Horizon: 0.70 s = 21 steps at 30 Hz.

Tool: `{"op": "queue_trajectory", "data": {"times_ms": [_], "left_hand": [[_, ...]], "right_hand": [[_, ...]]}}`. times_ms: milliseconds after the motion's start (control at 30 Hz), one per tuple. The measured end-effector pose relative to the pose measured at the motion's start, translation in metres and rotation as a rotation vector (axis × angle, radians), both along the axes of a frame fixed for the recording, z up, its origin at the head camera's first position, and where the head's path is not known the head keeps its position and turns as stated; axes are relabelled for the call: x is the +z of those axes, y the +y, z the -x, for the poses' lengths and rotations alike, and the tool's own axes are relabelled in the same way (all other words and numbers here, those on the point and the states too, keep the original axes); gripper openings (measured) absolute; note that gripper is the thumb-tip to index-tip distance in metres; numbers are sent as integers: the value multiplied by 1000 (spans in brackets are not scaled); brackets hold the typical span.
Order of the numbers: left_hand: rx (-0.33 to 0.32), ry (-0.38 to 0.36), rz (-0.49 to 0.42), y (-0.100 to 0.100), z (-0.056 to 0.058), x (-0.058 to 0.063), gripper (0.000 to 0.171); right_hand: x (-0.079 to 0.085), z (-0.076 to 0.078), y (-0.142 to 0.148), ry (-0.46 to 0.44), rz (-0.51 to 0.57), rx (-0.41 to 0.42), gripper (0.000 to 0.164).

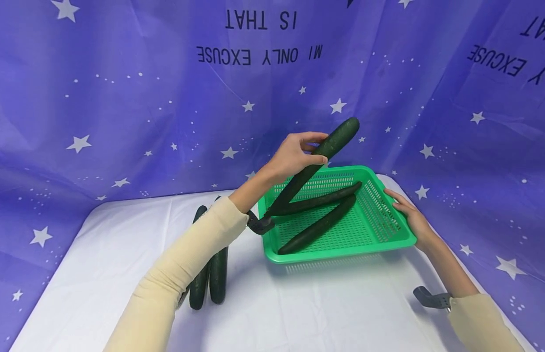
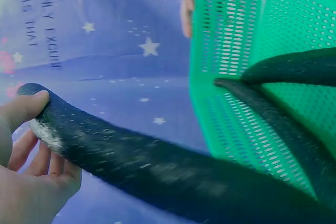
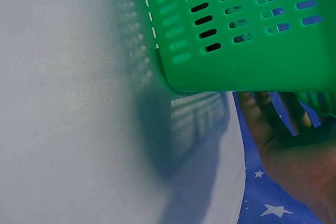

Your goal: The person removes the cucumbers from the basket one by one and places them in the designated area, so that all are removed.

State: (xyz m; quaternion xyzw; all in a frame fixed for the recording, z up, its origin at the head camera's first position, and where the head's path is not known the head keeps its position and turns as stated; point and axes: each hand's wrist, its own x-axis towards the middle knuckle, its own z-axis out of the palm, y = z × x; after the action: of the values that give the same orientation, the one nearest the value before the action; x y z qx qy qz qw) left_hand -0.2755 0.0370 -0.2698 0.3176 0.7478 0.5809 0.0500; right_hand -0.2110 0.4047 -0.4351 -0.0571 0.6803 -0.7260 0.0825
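A long dark green cucumber (image 1: 338,139) is held by my left hand (image 1: 294,154), thumb on one side and fingers on the other, slanting over the basket's left part. In the left wrist view, the left hand (image 2: 37,156) grips that cucumber (image 2: 136,156) near its end. Two more cucumbers (image 1: 318,227) lie inside the green plastic basket (image 1: 338,254). My right hand (image 1: 413,220) holds the basket's right rim; in the right wrist view its fingers (image 3: 262,116) reach under the rim, partly hidden by the basket (image 3: 247,72).
Several cucumbers (image 1: 218,276) lie on the white-covered table (image 1: 123,244) left of the basket, partly hidden by my left sleeve (image 1: 189,264). A purple curtain (image 1: 167,98) with stars and lettering hangs behind and beside the table. A dark wrist-worn piece (image 1: 431,298) sits near my right sleeve.
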Motion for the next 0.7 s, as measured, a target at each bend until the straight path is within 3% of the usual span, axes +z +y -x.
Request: {"op": "queue_trajectory", "data": {"times_ms": [167, 300, 467, 700], "left_hand": [[45, 19, -18, -23, -9, 17, 50], [112, 19, 31, -47, -15, 19, 50], [231, -20, 112, -85, -23, 9, 51], [372, -111, 146, -143, -27, -18, 56]], "right_hand": [[0, 1, -1, 6, 18, 14, 49], [0, 1, 0, 4, 24, 21, 49], [0, 1, 0, 2, 15, 27, 49], [-1, 0, 1, -17, 29, 28, 50]]}}
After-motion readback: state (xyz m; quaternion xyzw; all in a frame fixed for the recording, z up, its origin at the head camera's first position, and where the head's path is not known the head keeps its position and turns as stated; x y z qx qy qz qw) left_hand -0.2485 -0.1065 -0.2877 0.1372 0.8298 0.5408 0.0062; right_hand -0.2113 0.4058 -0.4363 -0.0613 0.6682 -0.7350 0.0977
